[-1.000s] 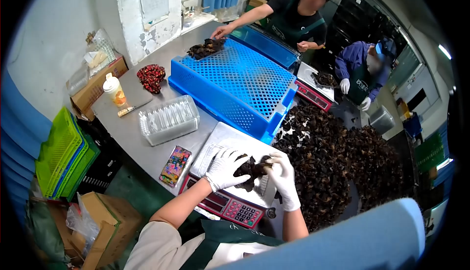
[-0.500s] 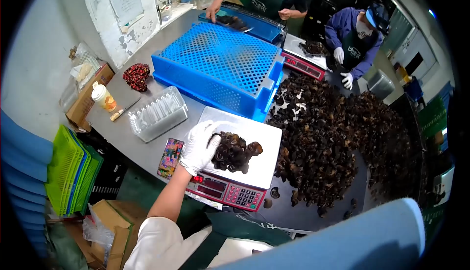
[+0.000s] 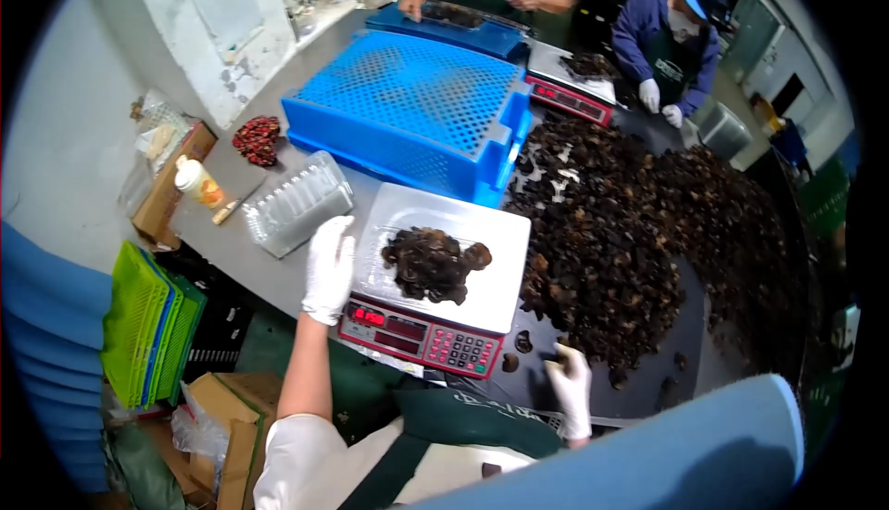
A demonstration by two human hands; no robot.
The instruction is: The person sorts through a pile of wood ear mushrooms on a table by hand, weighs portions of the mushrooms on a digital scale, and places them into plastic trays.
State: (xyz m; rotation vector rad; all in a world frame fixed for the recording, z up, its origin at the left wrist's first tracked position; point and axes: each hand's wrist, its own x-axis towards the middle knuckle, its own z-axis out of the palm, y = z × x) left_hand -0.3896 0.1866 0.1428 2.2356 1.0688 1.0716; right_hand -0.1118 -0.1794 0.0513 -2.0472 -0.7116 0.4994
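Observation:
A clump of dark wood ear mushrooms (image 3: 429,265) lies in a clear plastic tray (image 3: 372,274) on the white plate of a red digital scale (image 3: 421,339). Just left of the scale is my left hand (image 3: 330,269) in a white glove, its fingers stretched out and holding nothing. My gloved right hand (image 3: 570,385) is low at the table's front edge, right of the scale, with thumb and fingers apart and nothing seen in them. Close to it lie a few loose mushroom pieces (image 3: 510,362). The large mushroom pile (image 3: 602,251) spreads to the right.
Behind the scale stands an upturned blue crate (image 3: 407,93). Stacked clear trays (image 3: 301,205), a paper cup (image 3: 198,182) and a red bundle (image 3: 257,141) are at left. Across the table, two people work near a second scale (image 3: 569,101). Green crates (image 3: 139,325) stand below left.
My left hand has let go of the mushrooms and moved left off the scale. My right hand has come into view at the front edge. The coworker's gloved hands have drawn together.

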